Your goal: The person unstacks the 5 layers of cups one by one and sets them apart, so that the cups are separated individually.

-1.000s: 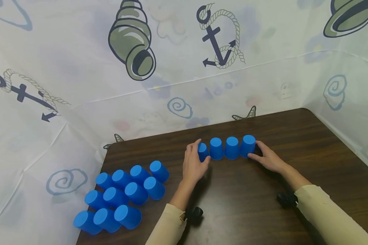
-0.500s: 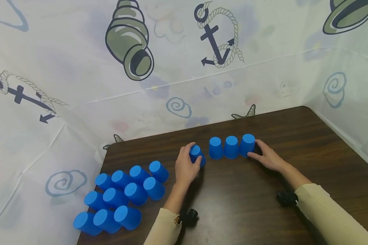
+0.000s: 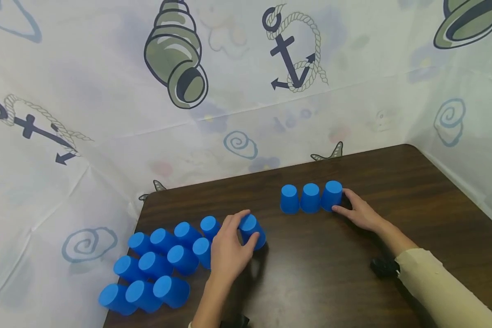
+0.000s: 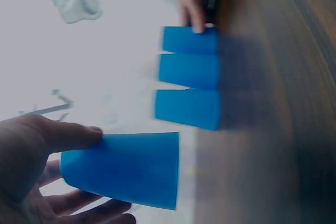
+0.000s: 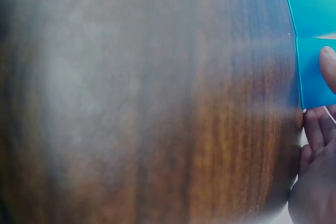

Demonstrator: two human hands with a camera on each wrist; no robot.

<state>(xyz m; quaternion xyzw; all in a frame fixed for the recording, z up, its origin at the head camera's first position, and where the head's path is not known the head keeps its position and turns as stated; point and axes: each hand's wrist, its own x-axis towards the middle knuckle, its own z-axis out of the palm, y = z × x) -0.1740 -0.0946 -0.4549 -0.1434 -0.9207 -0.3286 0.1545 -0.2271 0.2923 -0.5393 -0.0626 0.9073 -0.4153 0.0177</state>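
My left hand (image 3: 232, 250) grips an upside-down blue cup (image 4: 126, 169), thumb on one side and fingers on the other. In the left wrist view its rim appears to hang off the tabletop. Three more upturned blue cups (image 3: 310, 198) stand side by side farther back. At the right end of that row, my right hand (image 3: 362, 212) holds the last cup (image 3: 332, 196), its thumb (image 5: 329, 66) against the cup's near side. Some of the right fingers are hidden behind that cup.
On the left of the dark wooden table (image 3: 320, 278) stand several upturned blue cups (image 3: 171, 291) in rows, one partly covered by my left hand. A white patterned cloth (image 3: 238, 82) hangs behind and along both sides of the table.
My left hand has drawn the leftmost cup of the back row away, leftward and nearer to me, towards the grouped cups. My right hand stays at the row's right end.
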